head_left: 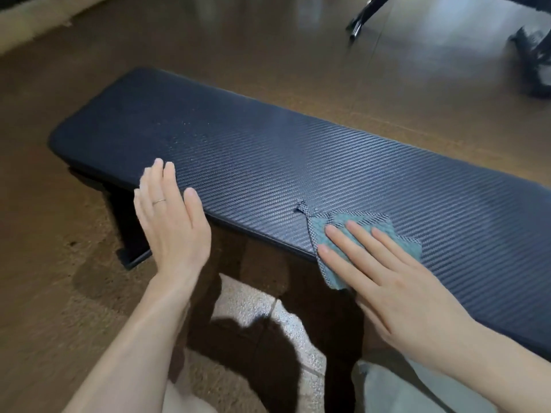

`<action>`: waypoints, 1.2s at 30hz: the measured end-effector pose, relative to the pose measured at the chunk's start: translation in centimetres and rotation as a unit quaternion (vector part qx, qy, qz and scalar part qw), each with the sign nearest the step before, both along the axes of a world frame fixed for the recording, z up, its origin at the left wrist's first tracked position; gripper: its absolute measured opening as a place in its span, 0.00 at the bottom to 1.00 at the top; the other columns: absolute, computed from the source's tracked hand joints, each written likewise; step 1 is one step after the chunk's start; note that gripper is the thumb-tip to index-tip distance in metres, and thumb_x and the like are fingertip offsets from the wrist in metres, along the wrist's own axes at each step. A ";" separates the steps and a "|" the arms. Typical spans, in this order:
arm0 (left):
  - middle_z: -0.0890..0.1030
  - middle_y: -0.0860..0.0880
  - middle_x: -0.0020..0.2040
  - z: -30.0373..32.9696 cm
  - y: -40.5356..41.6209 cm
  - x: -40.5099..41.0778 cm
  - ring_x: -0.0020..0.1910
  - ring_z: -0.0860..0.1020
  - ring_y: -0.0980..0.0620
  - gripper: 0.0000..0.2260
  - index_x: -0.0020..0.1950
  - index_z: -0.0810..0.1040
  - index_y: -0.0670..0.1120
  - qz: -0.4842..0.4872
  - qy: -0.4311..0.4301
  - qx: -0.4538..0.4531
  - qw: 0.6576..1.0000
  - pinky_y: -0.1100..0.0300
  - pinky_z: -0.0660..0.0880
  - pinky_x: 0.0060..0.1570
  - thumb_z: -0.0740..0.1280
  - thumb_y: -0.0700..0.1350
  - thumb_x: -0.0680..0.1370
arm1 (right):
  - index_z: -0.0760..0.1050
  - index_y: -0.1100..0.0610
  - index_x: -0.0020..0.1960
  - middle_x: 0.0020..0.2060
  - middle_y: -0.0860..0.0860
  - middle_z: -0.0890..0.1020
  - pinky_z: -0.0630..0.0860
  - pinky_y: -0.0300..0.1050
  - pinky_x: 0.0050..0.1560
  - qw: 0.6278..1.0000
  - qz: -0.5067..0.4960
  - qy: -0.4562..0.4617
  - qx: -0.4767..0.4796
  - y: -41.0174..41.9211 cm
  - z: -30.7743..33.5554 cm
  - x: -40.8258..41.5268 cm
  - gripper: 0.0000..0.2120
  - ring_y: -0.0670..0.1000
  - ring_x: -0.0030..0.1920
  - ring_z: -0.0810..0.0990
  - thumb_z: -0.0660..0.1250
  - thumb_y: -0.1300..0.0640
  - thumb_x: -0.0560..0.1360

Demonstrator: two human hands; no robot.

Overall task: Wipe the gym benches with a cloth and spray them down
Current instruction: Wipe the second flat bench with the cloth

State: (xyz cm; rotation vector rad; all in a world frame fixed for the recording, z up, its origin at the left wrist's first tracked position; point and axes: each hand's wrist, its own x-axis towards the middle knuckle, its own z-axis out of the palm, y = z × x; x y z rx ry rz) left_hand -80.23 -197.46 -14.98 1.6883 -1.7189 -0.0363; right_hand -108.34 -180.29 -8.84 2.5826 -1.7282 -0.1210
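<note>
Your right hand [396, 281]: flat, fingers straight, pressing teal waffle-weave cloth [343, 236] on near edge of ribbed black bench [268, 150]. Your left hand [171, 216]: flat, empty, at same edge.

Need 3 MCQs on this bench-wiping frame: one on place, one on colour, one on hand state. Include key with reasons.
1. Where does the cloth lie?
A. at the near edge of the bench pad, partly overhanging
B. on the floor
C. at the pad's far left end

2. What colour is the cloth's middle?
A. red
B. teal
C. white

3. How is the right hand on the cloth?
A. fist round it
B. hanging clear above it
C. fingers straight, pressing it flat

Key: 1 A, one corner hangs past the pad's near edge. 2 B, teal terry inside a checked border. 3 C, straight fingers lie spread on it; the left hand is also open, at the pad's edge.
</note>
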 end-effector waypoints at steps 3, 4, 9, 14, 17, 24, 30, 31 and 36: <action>0.64 0.41 0.80 -0.7 -0.3 -0.9 0.80 0.59 0.40 0.23 0.78 0.65 0.37 0.006 0.045 -0.029 0.999 0.40 0.53 0.79 0.51 0.45 0.85 | 0.54 0.55 0.82 0.81 0.54 0.56 0.57 0.60 0.76 1.000 0.013 -0.003 -0.015 -1.0 -0.1 0.4 0.33 0.60 0.81 0.55 0.55 0.53 0.78; 0.64 0.40 0.80 -0.9 -0.5 -1.0 0.80 0.59 0.39 0.23 0.78 0.65 0.37 0.005 0.053 -0.037 0.998 0.39 0.54 0.79 0.51 0.44 0.85 | 0.54 0.56 0.82 0.81 0.55 0.57 0.57 0.60 0.76 1.000 0.023 -0.004 -0.019 -2.4 -0.1 1.6 0.33 0.61 0.80 0.56 0.54 0.52 0.78; 0.64 0.41 0.80 -1.1 -0.3 -0.3 0.80 0.59 0.39 0.23 0.79 0.63 0.38 -0.011 0.035 -0.040 0.999 0.40 0.54 0.79 0.50 0.45 0.85 | 0.52 0.58 0.82 0.81 0.57 0.55 0.54 0.61 0.78 0.996 0.072 -0.012 -0.042 -10.9 -0.8 10.5 0.31 0.63 0.80 0.53 0.53 0.57 0.80; 0.63 0.43 0.81 -1.2 -0.2 0.5 0.81 0.59 0.42 0.24 0.80 0.63 0.40 -0.013 0.002 -0.035 0.999 0.43 0.54 0.79 0.49 0.47 0.86 | 0.49 0.57 0.83 0.82 0.55 0.51 0.51 0.58 0.80 0.996 0.075 0.005 -0.037 -8.3 -0.7 8.2 0.34 0.60 0.82 0.49 0.55 0.62 0.79; 0.64 0.43 0.80 -1.1 -0.3 -0.2 0.80 0.59 0.43 0.23 0.79 0.63 0.40 -0.005 0.035 -0.039 0.999 0.43 0.54 0.79 0.49 0.46 0.85 | 0.50 0.56 0.83 0.82 0.54 0.50 0.55 0.58 0.79 0.997 0.054 0.020 -0.047 -3.0 -0.4 2.7 0.40 0.59 0.82 0.50 0.61 0.66 0.75; 0.66 0.43 0.79 -1.4 -0.6 -1.2 0.80 0.59 0.43 0.22 0.79 0.64 0.40 0.002 0.085 -0.065 0.994 0.39 0.55 0.78 0.50 0.42 0.85 | 0.52 0.58 0.82 0.82 0.56 0.54 0.56 0.59 0.78 0.998 0.062 0.012 -0.031 -5.2 -0.5 3.1 0.32 0.61 0.81 0.53 0.54 0.57 0.79; 0.65 0.43 0.79 -1.3 -0.5 -0.5 0.80 0.59 0.43 0.22 0.79 0.64 0.40 -0.003 0.043 -0.048 0.998 0.42 0.54 0.79 0.49 0.45 0.85 | 0.54 0.60 0.82 0.81 0.59 0.57 0.57 0.61 0.78 0.997 0.066 -0.012 -0.037 -12.2 -0.6 11.2 0.30 0.63 0.80 0.55 0.46 0.53 0.81; 0.65 0.43 0.79 -1.3 -0.6 -0.5 0.80 0.60 0.42 0.22 0.79 0.64 0.40 -0.004 0.039 -0.048 0.998 0.42 0.54 0.79 0.49 0.45 0.86 | 0.54 0.60 0.82 0.81 0.59 0.57 0.57 0.60 0.78 0.997 0.066 -0.014 -0.038 -12.0 -0.6 11.1 0.30 0.62 0.80 0.55 0.47 0.52 0.81; 0.66 0.42 0.79 -1.3 -0.5 -0.6 0.80 0.60 0.42 0.22 0.78 0.65 0.39 -0.012 0.060 -0.057 0.996 0.40 0.56 0.78 0.51 0.44 0.85 | 0.49 0.54 0.83 0.82 0.54 0.50 0.57 0.58 0.78 0.998 0.058 0.008 -0.019 -6.0 -0.1 4.6 0.31 0.57 0.82 0.50 0.53 0.50 0.83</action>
